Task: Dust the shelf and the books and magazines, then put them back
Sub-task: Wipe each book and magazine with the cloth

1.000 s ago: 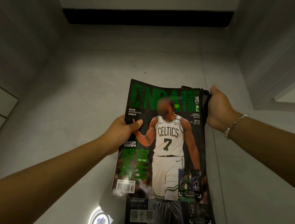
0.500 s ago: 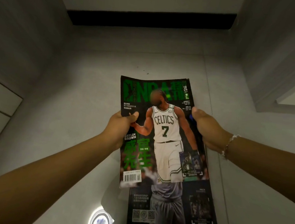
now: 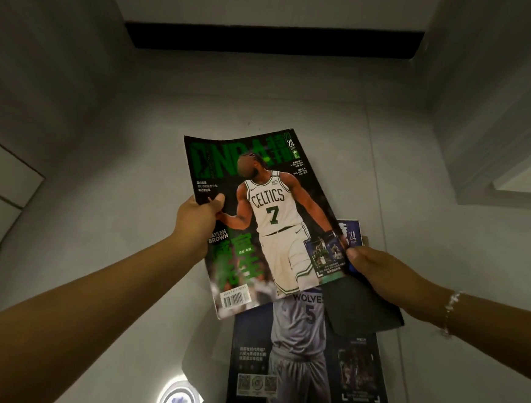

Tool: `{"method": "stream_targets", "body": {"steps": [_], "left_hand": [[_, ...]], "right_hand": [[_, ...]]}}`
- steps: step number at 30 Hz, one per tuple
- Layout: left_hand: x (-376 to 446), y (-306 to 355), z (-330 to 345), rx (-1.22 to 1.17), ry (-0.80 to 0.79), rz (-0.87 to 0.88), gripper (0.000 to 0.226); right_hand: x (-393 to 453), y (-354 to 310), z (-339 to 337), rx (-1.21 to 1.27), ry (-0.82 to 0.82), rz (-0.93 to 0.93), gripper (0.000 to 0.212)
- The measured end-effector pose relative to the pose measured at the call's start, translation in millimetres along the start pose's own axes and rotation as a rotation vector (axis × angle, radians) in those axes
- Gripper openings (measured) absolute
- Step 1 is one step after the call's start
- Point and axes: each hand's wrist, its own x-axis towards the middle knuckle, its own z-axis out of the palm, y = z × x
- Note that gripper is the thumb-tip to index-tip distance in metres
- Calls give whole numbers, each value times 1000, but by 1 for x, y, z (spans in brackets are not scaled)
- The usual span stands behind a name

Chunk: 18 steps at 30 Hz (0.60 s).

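A: What has moved since a second ago?

B: The glossy green-and-black basketball magazine [image 3: 265, 223] has swung its top to the right and lifted off the one beneath. The right hand [image 3: 376, 267] has slid down from the top right corner to the lower right edge.

A: Who holds the green magazine?

B: The left hand [image 3: 197, 224] pinches its left edge, thumb on the cover, fingers curled behind. The cover bows, its far right corner raised.

A: And the right hand?

B: Its fingers are curled round a dark grey cloth [image 3: 364, 307] that hangs below the hand, touching the green magazine's lower right corner. A beaded bracelet [image 3: 449, 311] sits on that wrist.

A: What lies underneath?

B: A blue-toned basketball magazine [image 3: 305, 363] lies flat on the pale grey shelf surface [image 3: 131, 190], now much more exposed, its upper part under the green one and the cloth. Something thin and tan peeks out by its top right corner; I cannot tell what.

A: Anything else?

B: A round glowing light [image 3: 178, 401] near the bottom edge, left of the blue magazine.
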Motion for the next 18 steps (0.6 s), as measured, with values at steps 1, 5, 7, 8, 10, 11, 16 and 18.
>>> {"method": "stream_targets", "body": {"steps": [1, 5, 7, 8, 10, 11, 16, 18], "left_hand": [[0, 0, -1, 9, -1, 17, 16], [-1, 1, -1, 4, 2, 33, 18], [-2, 2, -3, 4, 1, 22, 19], [-2, 2, -3, 3, -2, 19, 20], [-5, 4, -4, -3, -10, 22, 22], [-7, 7, -5, -9, -13, 26, 24], [-12, 16, -12, -15, -10, 29, 20], [-18, 17, -12, -16, -19, 25, 18]], "right_hand": [[-1, 1, -2, -52, -27, 3, 29], [-2, 1, -15, -211, -95, 37, 35], [-3, -3, -22, -247, -135, 73, 37], [-4, -3, -26, -253, -152, 91, 37], [-7, -3, -35, -244, -170, 119, 39], [-9, -3, -39, -218, -168, 125, 41], [-21, -16, -52, 53, -101, 131, 40], [-23, -25, -52, 96, -96, 96, 39]]}}
